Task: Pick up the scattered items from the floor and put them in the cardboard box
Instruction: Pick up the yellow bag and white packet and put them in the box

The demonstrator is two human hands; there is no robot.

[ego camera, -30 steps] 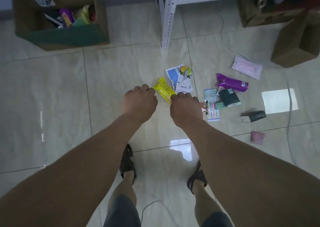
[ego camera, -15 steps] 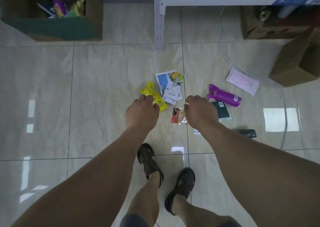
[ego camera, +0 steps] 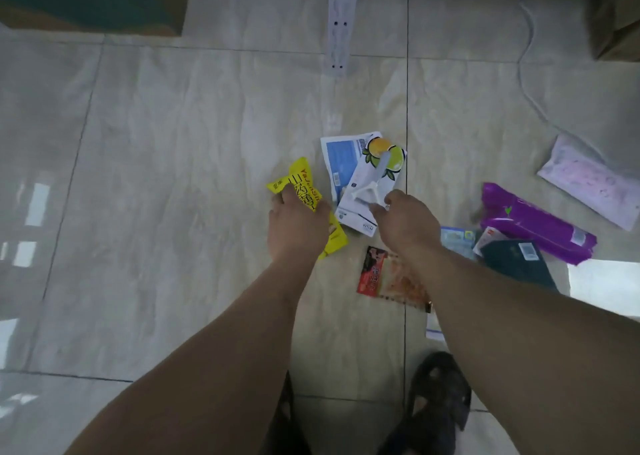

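foil like the yellow packet (ego camera: 306, 196) crumpled in your left hand (ego camera: 298, 224) is light and slippery, so your right hand (ego camera: 408, 220), fingers (ego camera: 377, 208) part-open, should pinch the peeler card (ego camera: 367, 191) by its stiff edge.

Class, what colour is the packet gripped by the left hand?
Yellow packet, black lettering; head view.

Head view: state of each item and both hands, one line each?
left hand: closed on the yellow packet
yellow packet: gripped, crumpled
right hand: fingers at the peeler card, grip unclear
peeler card: on floor, overlapping blue-white packet
red snack packet: flat on floor
purple packet: on floor
cardboard box: mostly cropped
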